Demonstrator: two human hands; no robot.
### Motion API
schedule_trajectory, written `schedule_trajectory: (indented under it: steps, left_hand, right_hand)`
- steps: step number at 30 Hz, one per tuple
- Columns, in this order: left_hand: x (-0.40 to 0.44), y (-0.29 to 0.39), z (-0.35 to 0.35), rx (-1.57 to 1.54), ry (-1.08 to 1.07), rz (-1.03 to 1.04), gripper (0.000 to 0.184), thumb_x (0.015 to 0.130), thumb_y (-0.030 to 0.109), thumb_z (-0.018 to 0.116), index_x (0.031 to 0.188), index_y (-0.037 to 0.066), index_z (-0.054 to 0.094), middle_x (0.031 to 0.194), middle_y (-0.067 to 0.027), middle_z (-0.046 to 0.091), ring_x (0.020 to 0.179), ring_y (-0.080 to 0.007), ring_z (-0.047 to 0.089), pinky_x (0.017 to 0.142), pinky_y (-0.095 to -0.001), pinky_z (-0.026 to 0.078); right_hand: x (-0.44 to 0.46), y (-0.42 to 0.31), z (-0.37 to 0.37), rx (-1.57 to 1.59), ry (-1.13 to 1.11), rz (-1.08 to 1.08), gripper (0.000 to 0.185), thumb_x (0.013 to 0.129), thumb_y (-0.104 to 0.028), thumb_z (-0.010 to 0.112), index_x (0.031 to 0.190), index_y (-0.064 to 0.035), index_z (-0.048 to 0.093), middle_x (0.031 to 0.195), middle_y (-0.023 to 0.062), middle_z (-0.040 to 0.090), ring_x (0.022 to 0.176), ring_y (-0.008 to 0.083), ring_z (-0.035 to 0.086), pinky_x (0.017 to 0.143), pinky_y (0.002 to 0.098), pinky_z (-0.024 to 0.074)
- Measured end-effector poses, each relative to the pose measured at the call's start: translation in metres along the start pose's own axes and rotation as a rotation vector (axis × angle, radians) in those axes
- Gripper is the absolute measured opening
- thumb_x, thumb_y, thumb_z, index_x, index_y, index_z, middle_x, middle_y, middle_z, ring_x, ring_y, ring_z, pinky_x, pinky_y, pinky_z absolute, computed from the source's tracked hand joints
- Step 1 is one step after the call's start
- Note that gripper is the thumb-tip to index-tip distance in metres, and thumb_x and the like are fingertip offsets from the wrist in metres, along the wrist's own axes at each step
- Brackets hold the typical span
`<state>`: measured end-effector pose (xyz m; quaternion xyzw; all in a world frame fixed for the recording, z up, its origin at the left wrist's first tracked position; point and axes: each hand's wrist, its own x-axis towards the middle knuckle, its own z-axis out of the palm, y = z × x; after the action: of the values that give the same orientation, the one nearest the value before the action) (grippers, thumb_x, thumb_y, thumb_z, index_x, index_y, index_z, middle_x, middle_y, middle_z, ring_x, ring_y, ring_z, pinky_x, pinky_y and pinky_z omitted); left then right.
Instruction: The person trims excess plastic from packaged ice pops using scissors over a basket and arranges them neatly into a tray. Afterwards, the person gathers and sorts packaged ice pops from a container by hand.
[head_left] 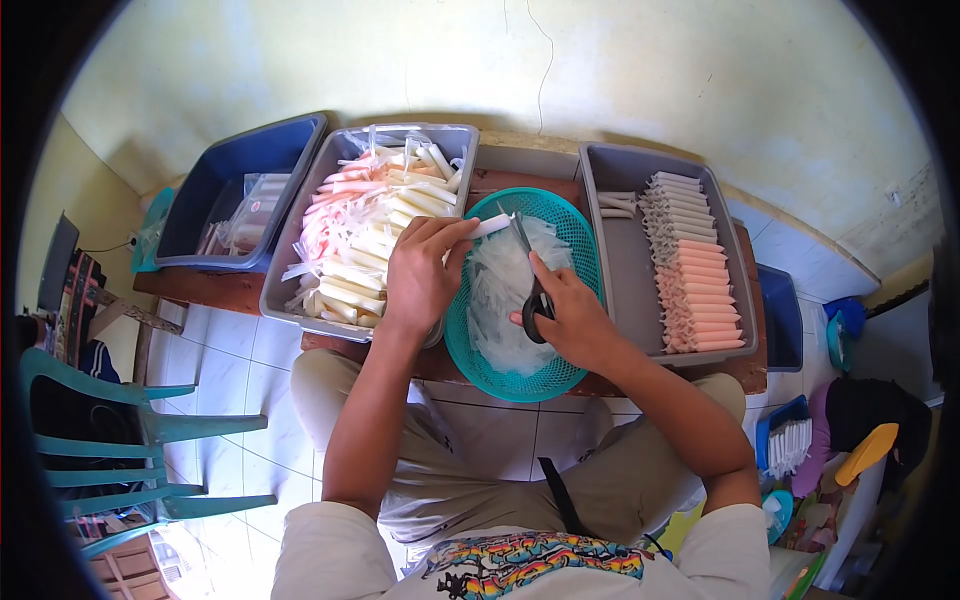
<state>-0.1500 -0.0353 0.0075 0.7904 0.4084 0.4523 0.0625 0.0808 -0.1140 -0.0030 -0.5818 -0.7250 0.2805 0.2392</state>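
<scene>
My left hand (425, 270) is closed on a white ice pop tube (490, 226), held over the teal mesh basket (462, 352). Black-handled scissors (538, 305) are in my right hand (572, 312), their blades pointing up beside the tube's far end. Clear plastic offcuts (505, 320) fill much of the basket. To the left, a grey tub (275, 300) holds a heap of white and pink tubes (370, 235) with loose plastic ends. On the right, a grey tray (625, 290) contains neat rows of pink and white tubes (695, 265).
A dark blue tub (190, 215) with plastic packs stands at far left on the wooden bench (200, 288). Below it is a green plastic chair (160, 430). A pale wall (480, 70) rises behind. Blue containers (780, 320) and household items sit at right.
</scene>
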Motion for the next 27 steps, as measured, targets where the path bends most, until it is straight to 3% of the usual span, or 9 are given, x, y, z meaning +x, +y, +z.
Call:
schedule_trajectory:
  steps: [4,7,9,19,27]
  left_hand:
    - [-0.001,0.002,-0.002,-0.014,-0.030,-0.034,0.031,0.086,-0.002,0.080,0.116,0.003,0.080,0.109,-0.0144,0.079,0.102,-0.0336,0.072,0.091,-0.0421,0.058]
    - [-0.002,0.001,-0.003,-0.008,-0.039,-0.025,0.031,0.086,-0.002,0.080,0.116,0.003,0.080,0.109,-0.0143,0.079,0.101,-0.0334,0.072,0.091,-0.0421,0.058]
    - [-0.002,0.002,-0.004,-0.014,-0.035,-0.030,0.031,0.085,-0.003,0.080,0.116,0.003,0.080,0.109,-0.0142,0.079,0.101,-0.0332,0.072,0.091,-0.0420,0.058]
    - [-0.005,0.002,-0.003,-0.009,-0.025,-0.010,0.031,0.085,-0.003,0.081,0.115,0.004,0.080,0.107,-0.0136,0.078,0.100,-0.0331,0.072,0.088,-0.0420,0.058]
    - [-0.006,0.002,-0.004,-0.026,-0.018,-0.013,0.030,0.085,-0.003,0.081,0.114,0.004,0.080,0.106,-0.0131,0.078,0.098,-0.0331,0.072,0.087,-0.0424,0.058]
  right_hand:
    - [0.001,0.020,0.027,-0.071,0.068,-0.108,0.090,0.093,-0.036,0.083,0.163,0.0013,0.040,0.113,0.0226,0.056,0.098,0.0385,0.062,0.092,0.0445,0.0520]
    - [0.001,0.014,0.032,-0.112,-0.032,0.005,0.088,0.092,-0.026,0.082,0.163,0.0021,0.037,0.123,0.0259,0.054,0.101,0.0440,0.065,0.091,0.0480,0.0557]
    - [0.002,0.009,0.032,-0.202,-0.083,0.042,0.086,0.090,-0.014,0.072,0.164,0.0040,0.032,0.133,0.0306,0.048,0.105,0.0504,0.068,0.092,0.0523,0.0587]
    - [0.007,0.016,0.051,-0.339,-0.096,0.098,0.087,0.088,-0.014,0.075,0.163,0.0028,0.034,0.133,0.0298,0.048,0.099,0.0510,0.069,0.088,0.0520,0.0604]
    - [0.009,0.005,0.051,-0.517,-0.088,0.032,0.087,0.086,-0.029,0.082,0.156,0.0049,0.044,0.127,0.0247,0.053,0.092,0.0425,0.073,0.075,0.0492,0.0626]
